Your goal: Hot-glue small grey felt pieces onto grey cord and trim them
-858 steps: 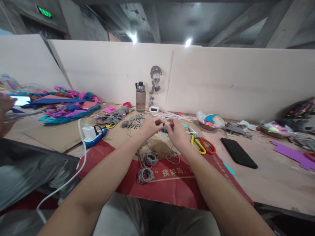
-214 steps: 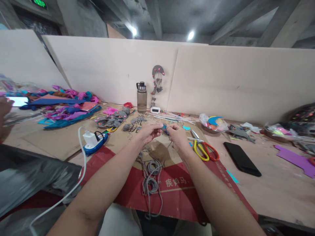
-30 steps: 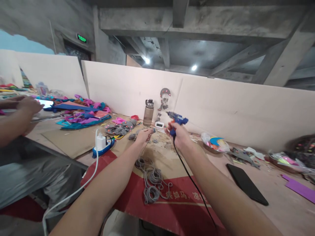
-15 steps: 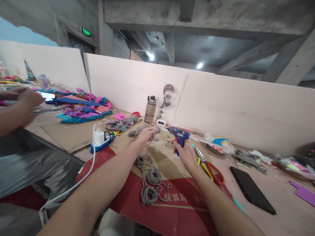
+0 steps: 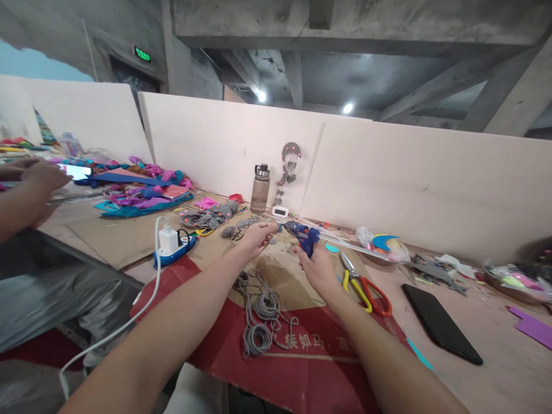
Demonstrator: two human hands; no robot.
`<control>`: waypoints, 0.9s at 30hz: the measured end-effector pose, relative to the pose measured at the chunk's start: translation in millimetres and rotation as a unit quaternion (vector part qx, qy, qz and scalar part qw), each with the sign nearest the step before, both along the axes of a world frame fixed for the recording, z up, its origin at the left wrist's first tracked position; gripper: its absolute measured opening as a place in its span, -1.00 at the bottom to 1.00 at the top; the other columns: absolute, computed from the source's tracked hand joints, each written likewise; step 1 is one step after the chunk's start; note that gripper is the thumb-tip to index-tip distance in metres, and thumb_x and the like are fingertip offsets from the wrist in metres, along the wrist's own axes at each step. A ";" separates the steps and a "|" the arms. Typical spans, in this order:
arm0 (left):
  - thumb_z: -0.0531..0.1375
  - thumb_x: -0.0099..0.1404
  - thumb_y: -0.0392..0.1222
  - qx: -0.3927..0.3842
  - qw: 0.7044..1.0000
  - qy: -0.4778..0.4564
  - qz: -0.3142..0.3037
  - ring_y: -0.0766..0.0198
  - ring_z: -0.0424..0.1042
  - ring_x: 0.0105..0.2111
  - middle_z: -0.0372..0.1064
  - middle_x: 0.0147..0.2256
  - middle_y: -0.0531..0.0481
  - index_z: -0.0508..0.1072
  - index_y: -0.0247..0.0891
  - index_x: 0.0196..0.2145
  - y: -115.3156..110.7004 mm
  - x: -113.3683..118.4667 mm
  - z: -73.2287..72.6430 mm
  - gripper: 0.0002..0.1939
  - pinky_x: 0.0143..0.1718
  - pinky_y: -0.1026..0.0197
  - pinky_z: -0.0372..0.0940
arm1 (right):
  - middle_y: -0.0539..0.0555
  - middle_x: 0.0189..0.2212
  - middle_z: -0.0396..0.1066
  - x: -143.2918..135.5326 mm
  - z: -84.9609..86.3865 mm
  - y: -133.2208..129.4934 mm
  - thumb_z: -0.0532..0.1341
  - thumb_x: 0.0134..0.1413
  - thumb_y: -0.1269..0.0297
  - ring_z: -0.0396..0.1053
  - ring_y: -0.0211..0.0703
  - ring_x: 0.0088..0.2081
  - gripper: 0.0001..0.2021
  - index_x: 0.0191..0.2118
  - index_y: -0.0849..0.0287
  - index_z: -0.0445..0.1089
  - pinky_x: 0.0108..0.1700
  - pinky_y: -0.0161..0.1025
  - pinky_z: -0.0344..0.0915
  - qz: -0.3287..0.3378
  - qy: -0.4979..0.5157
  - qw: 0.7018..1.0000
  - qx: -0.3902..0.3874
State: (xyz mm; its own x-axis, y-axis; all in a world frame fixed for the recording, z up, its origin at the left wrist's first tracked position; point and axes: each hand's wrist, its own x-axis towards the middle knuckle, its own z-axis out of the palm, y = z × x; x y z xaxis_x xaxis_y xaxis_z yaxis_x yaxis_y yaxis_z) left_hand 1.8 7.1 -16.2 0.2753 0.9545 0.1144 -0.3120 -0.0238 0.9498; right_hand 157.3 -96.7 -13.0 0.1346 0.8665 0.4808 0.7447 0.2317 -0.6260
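Note:
My right hand [image 5: 317, 263] is wrapped round the handle of a blue glue gun [image 5: 305, 237], whose nozzle points left. My left hand [image 5: 259, 237] pinches a small grey-blue piece [image 5: 279, 228] at its fingertips; its kind is too small to make out. The gun's tip is at or very close to that piece. Below the hands, coils of grey cord [image 5: 261, 313] lie on a red and brown cardboard sheet [image 5: 314, 368]. Scissors [image 5: 366, 287] with one yellow and one red handle rest by my right forearm.
A bottle [image 5: 260, 188] and a small white digital clock [image 5: 280, 211] stand by the white partition [image 5: 207, 144]. Grey felt pieces [image 5: 209, 215] lie left of them. A black phone [image 5: 442, 324] is at right. A white cable runs from a power strip [image 5: 175, 253]. Another person's hands [image 5: 38, 175] hold a lit phone.
My right hand has brought the glue gun leftward, so its nozzle is now at the piece in my left hand. The gun is more level. The view has shifted slightly.

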 end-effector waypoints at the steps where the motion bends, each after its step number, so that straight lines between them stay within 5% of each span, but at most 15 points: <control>1: 0.33 -0.01 -0.18 -0.002 1.000 0.000 0.003 0.55 0.04 -0.69 0.22 -0.61 0.08 0.40 -0.37 -0.51 0.3 0.3 -0.1 -0.78 -0.70 0.41 -0.17 | 0.07 -0.48 0.38 -0.1 0.5 -0.2 0.06 0.07 0.16 0.32 -0.15 -0.47 -0.76 -0.21 0.19 0.29 -0.40 -0.27 0.18 -0.002 -0.004 1.000 0.003; 27: 0.31 -0.03 -0.18 0.060 0.997 0.017 0.038 0.53 0.04 -0.69 0.20 -0.63 0.10 0.40 -0.36 -0.53 2.9 4.6 -5.4 -0.80 -0.66 0.38 -0.17 | 0.11 -0.38 0.41 -1.2 1.5 -1.9 0.03 0.12 0.20 0.32 -0.14 -0.43 -0.74 -0.15 0.21 0.29 -0.39 -0.28 0.17 -0.011 -0.057 0.998 0.022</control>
